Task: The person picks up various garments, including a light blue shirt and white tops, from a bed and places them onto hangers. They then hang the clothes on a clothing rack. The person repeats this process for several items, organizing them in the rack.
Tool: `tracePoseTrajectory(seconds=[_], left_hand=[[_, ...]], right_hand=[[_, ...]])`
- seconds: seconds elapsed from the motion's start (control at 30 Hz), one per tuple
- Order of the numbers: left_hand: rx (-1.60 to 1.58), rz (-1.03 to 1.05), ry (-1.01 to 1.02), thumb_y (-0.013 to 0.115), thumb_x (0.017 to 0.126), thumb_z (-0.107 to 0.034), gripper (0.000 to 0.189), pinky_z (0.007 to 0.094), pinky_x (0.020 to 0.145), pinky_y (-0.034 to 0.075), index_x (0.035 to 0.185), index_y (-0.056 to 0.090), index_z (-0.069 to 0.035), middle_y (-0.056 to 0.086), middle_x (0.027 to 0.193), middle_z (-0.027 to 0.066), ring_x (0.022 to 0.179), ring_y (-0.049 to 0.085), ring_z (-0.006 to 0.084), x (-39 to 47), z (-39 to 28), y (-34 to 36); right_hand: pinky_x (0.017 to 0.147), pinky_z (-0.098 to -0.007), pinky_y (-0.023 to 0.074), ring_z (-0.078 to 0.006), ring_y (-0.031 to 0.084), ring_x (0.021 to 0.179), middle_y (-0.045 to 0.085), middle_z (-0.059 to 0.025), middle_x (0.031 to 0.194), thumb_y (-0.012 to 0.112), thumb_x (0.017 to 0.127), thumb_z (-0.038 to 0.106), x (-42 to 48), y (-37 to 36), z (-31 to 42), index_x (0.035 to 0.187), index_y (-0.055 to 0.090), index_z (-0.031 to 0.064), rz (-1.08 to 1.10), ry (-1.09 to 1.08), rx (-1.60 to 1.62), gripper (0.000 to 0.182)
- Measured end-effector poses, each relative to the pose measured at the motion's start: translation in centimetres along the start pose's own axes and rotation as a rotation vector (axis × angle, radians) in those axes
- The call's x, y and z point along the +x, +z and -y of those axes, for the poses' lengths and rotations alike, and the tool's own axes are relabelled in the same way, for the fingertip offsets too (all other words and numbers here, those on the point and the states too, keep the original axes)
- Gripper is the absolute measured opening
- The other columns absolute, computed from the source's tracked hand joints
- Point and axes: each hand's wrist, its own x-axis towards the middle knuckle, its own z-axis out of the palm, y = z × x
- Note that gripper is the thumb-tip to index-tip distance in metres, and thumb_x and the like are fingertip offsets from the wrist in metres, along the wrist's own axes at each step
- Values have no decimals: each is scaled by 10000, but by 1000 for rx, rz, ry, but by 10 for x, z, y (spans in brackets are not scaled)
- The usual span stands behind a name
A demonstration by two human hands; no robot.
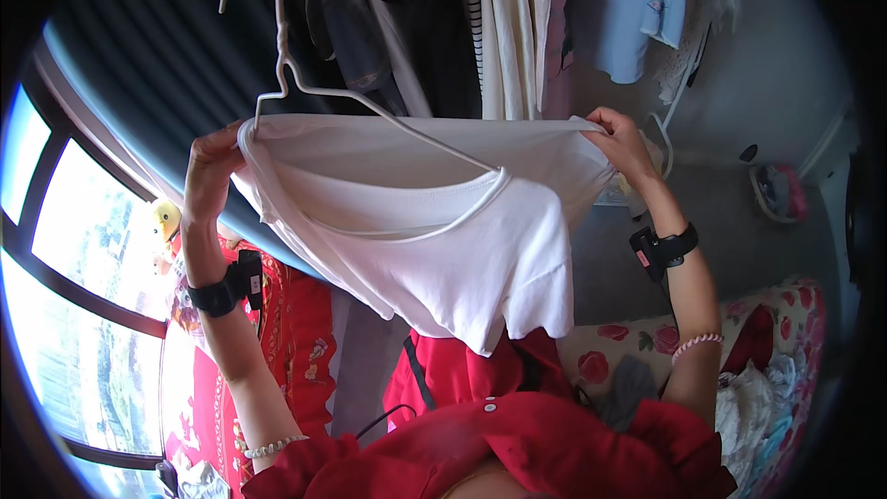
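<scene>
A white short-sleeved shirt (443,270) is stretched out between my two hands. My left hand (216,152) grips its edge at the left, close to one arm of a white hanger. My right hand (620,138) pinches the fabric at the upper right. The white clothes hanger (280,48) is partly inside the shirt; its hook stands up at the upper left. Its right arm runs down to the neckline, and its end is hidden there. The shirt's lower part hangs in front of my red clothing (485,443).
Garments (516,34) hang along the top, with a light blue one (634,14) further right. Dark curtains (152,34) and a window (97,222) are at the left. A red patterned cloth (305,333) lies below. A floral-covered surface (762,319) holds heaped clothes (752,409) at the lower right.
</scene>
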Motion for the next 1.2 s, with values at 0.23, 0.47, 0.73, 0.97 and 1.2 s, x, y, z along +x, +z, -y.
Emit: tracePoseTrajectory(seconds=[0.23, 0.47, 0.73, 0.97, 1.2], left_hand=[[198, -140, 3, 524, 827, 25, 210, 299, 776, 500, 964, 661, -58, 638, 858, 73, 751, 605, 158, 19, -26, 48], [-11, -118, 3, 510, 823, 47, 225, 285, 739, 520, 991, 644, -20, 641, 853, 90, 704, 620, 158, 24, -30, 72], [-25, -184, -84, 490, 777, 85, 269, 241, 718, 497, 979, 642, -4, 634, 825, 60, 718, 589, 109, 32, -38, 109], [-179, -106, -129, 483, 786, 78, 265, 243, 730, 505, 999, 629, 20, 638, 827, 86, 716, 609, 122, 20, -38, 104], [-176, -59, -92, 494, 788, 76, 256, 244, 729, 503, 998, 630, 23, 648, 841, 83, 729, 618, 132, 7, -49, 95]], right_hand=[[522, -341, 417, -302, 574, 553, 520, -207, 600, 602, 757, 161, 29, -26, 90, 724, 580, -46, -164, -307, -718, 210], [587, -421, 455, -385, 573, 669, 585, -210, 662, 640, 730, 262, 48, -15, 115, 752, 632, 20, -239, -232, -951, 244], [633, -434, 466, -400, 575, 719, 594, -216, 691, 626, 729, 273, 54, -10, 143, 716, 600, 17, -356, -241, -911, 258], [653, -419, 487, -366, 605, 714, 617, -200, 722, 647, 714, 252, 56, -7, 150, 762, 643, 24, -319, -215, -921, 234], [631, -416, 482, -354, 608, 704, 620, -188, 722, 665, 711, 253, 62, -19, 146, 746, 633, 28, -408, -211, -979, 230]])
